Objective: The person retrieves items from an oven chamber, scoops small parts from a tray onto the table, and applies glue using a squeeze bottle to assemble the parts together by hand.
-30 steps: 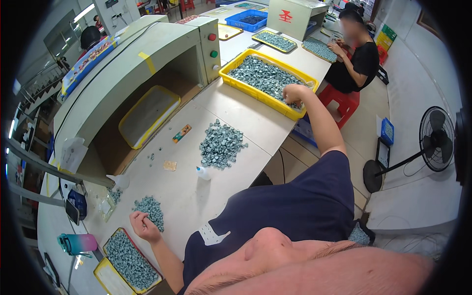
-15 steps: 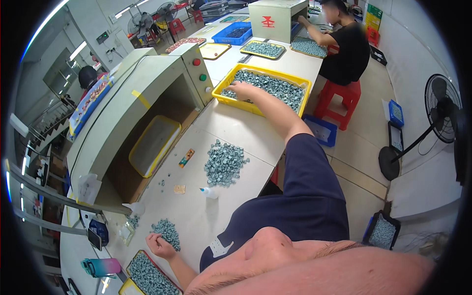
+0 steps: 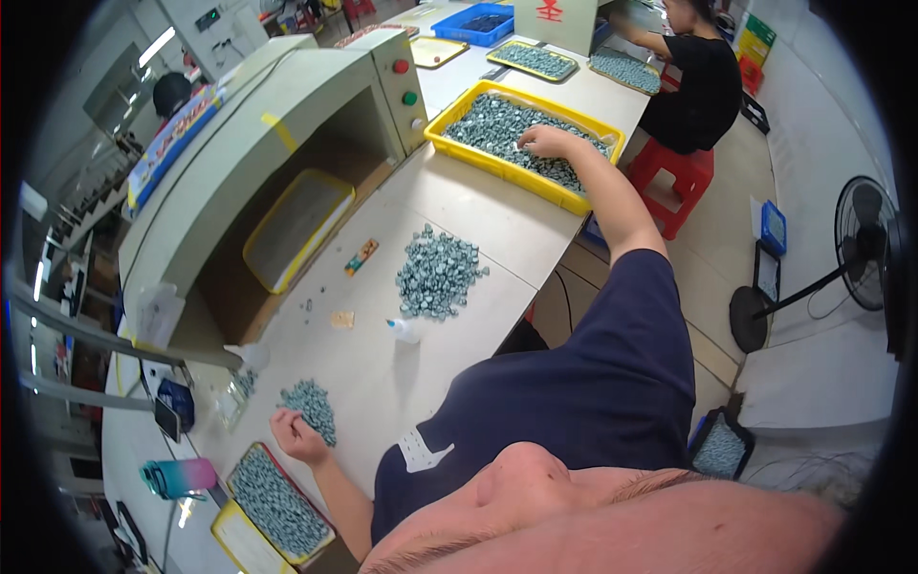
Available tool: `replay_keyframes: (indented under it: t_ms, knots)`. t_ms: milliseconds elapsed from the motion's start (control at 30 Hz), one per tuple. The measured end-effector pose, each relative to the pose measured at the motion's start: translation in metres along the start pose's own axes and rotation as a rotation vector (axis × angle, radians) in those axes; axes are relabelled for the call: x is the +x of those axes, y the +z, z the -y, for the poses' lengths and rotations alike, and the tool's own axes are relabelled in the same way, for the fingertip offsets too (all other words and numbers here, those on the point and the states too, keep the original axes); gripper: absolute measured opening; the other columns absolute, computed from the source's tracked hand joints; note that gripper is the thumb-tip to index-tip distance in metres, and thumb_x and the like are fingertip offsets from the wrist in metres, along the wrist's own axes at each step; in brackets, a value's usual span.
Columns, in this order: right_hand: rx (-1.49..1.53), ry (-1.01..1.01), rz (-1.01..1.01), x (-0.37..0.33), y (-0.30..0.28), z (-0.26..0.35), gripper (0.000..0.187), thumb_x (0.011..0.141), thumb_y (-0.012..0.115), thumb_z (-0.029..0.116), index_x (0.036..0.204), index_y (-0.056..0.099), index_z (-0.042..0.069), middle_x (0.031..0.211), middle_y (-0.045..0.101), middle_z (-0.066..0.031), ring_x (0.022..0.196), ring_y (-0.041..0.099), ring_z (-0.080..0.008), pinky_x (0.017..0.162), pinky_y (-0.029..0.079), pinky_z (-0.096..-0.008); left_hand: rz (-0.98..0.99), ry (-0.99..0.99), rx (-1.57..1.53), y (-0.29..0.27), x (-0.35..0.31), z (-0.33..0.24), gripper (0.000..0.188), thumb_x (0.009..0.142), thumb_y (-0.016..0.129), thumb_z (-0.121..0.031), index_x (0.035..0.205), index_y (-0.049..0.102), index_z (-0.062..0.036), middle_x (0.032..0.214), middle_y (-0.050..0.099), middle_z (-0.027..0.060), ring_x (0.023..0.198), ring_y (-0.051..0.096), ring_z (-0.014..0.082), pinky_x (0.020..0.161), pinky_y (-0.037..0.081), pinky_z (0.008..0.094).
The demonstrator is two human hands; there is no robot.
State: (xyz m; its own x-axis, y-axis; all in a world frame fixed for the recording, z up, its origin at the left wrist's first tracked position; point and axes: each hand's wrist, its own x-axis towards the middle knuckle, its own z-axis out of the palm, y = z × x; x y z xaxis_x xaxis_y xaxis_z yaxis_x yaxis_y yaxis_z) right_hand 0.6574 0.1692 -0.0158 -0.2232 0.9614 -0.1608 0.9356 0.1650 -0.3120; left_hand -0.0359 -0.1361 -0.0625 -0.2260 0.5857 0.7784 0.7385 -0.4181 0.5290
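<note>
My right hand [image 3: 547, 142] is over the yellow tray [image 3: 512, 175], its fingers bent and drawn together at the small shiny grey-green pieces [image 3: 488, 129] inside. Anything between those fingertips is too small to make out. My left hand [image 3: 298, 436] hovers with curled fingers at the edge of a small pile of similar pieces [image 3: 311, 404]; what it may hold is hidden. A bigger heap of pieces [image 3: 440, 273] lies mid-table. Near it stands a small white squeeze bottle [image 3: 404, 331] with a blue tip. Another filled tray [image 3: 279, 502] sits beside my left forearm.
A grey arched machine [image 3: 239, 182] with a yellow-rimmed tray [image 3: 298, 230] inside borders the table's left. A pink-and-teal bottle [image 3: 179, 477] lies at lower left. A co-worker [image 3: 708, 86] sits on a red stool [image 3: 672, 177] beyond. A standing fan [image 3: 856, 244] is at right.
My right hand has moved from the tray's left end rightward across the pieces. My left hand stays by the small pile, its fingers curled closer together. The whole view has shifted slightly.
</note>
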Motion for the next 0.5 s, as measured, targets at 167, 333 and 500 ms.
replay_keyframes:
  t_ms: [167,333,500]
  knots:
    - [-0.2,0.209,-0.229,-0.039,0.029,0.069,0.043,0.091,0.051,0.051,0.128,0.057,0.03,0.136,0.047,-0.0148,0.125,0.045,-0.0373,0.104,0.037,-0.0495,0.026,0.004,0.006,-0.007,-0.002,-0.012,0.016,0.073,0.048,0.015,0.074,0.058,0.0025,0.082,0.056,0.0133,0.073,0.055,0.0251,0.059,0.045,0.0313]
    - [-0.22,0.07,-0.317,-0.018,0.044,0.056,0.039,0.093,0.047,0.051,0.116,0.06,0.022,0.114,0.056,-0.0144,0.11,0.055,-0.0372,0.093,0.046,-0.0468,0.001,0.037,0.049,-0.005,0.001,-0.011,0.016,0.072,0.049,0.016,0.074,0.058,0.0026,0.08,0.056,0.0138,0.072,0.056,0.0256,0.06,0.045,0.0313]
    - [-0.308,0.098,-0.364,-0.023,0.031,0.069,0.038,0.094,0.049,0.048,0.097,0.061,0.012,0.1,0.062,-0.0143,0.088,0.064,-0.0347,0.074,0.052,-0.0459,-0.02,-0.008,0.057,-0.01,0.0,-0.014,0.016,0.072,0.05,0.016,0.074,0.058,0.0021,0.08,0.057,0.0133,0.07,0.056,0.0253,0.06,0.046,0.031]
